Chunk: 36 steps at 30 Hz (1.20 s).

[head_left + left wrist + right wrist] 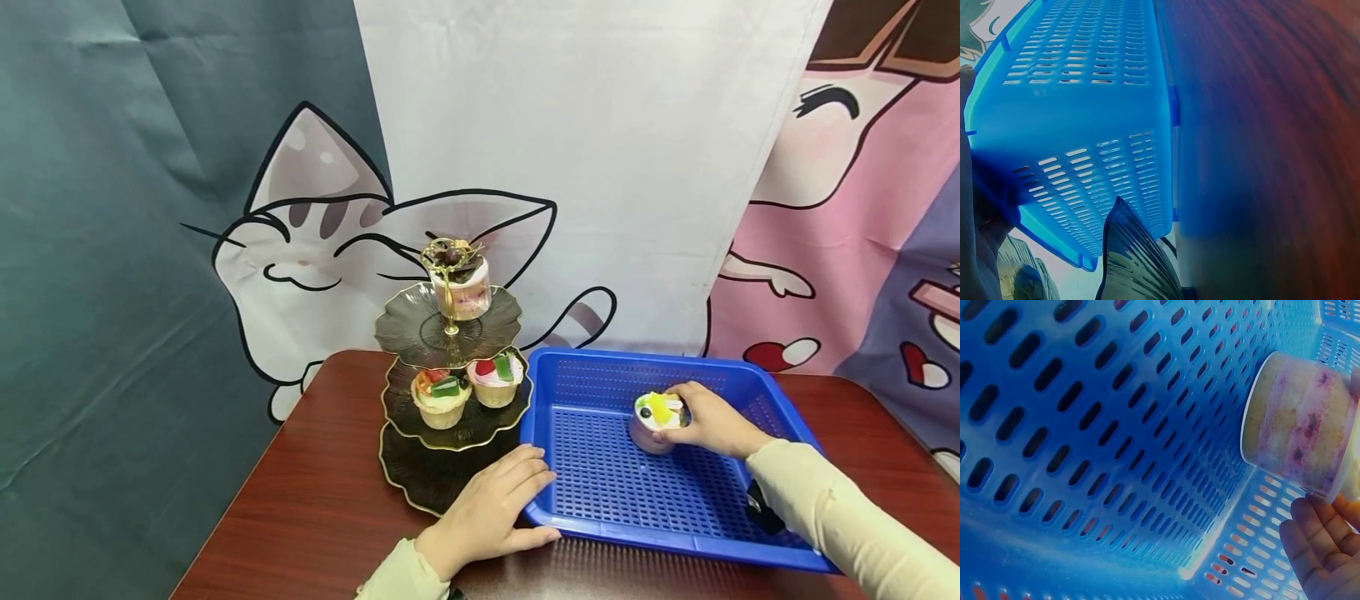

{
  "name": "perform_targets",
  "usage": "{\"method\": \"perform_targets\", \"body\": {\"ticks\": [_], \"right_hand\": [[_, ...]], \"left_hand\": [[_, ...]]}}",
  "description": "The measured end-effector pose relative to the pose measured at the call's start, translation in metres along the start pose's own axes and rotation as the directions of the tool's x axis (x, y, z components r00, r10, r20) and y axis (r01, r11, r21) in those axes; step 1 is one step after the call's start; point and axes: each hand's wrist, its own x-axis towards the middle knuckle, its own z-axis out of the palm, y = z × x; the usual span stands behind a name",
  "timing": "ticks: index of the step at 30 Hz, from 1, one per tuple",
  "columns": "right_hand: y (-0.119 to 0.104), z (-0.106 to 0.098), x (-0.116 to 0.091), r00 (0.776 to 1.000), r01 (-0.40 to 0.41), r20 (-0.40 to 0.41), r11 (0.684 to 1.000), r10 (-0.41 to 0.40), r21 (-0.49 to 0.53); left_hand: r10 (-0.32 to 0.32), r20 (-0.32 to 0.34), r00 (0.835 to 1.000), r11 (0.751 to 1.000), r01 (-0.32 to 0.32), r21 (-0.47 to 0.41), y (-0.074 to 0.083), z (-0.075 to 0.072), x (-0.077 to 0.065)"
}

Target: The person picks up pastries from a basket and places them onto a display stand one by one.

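Note:
My right hand (712, 421) grips a small layered cake (648, 435), white on top with yellow fruit and a dark berry, in a clear round cup. The cake is inside the blue basket (645, 357), over its perforated floor. In the right wrist view the cake (1300, 425) shows pink and cream layers, with fingers (1319, 534) at its top edge. My left hand (487, 504) lies at the basket's near left corner, fingers extended over the rim. In the left wrist view only part of that hand shows, beside the basket wall (1072, 119).
Left of the basket stands a three-tier dark tray stand (480, 342) with gold edges. A chocolate-topped cake (468, 298) sits on its top tier. The middle tier holds two fruit-topped cupcakes (441, 410). A cartoon cloth (600, 167) hangs behind the wooden table (277, 517).

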Motion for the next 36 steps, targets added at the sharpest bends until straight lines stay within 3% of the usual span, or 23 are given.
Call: {"method": "perform_targets", "body": {"ticks": [9,21,36], "right_hand": [[0.002,0.001,-0.001,1.0,0.002,-0.003,1.0,-0.002,0.013],[0.001,-0.003,-0.001,1.0,0.03,-0.011,0.999,-0.029,0.033],[-0.006,-0.012,-0.001,0.998,0.06,-0.022,0.997,-0.059,0.045]], "left_hand": [[0.032,-0.024,0.999,0.999,-0.031,0.019,0.0,-0.001,0.0],[-0.01,0.013,1.0,1.0,0.01,-0.018,0.0,-0.001,0.0],[0.003,0.001,1.0,1.0,-0.003,-0.007,-0.001,0.0,0.0]]}}
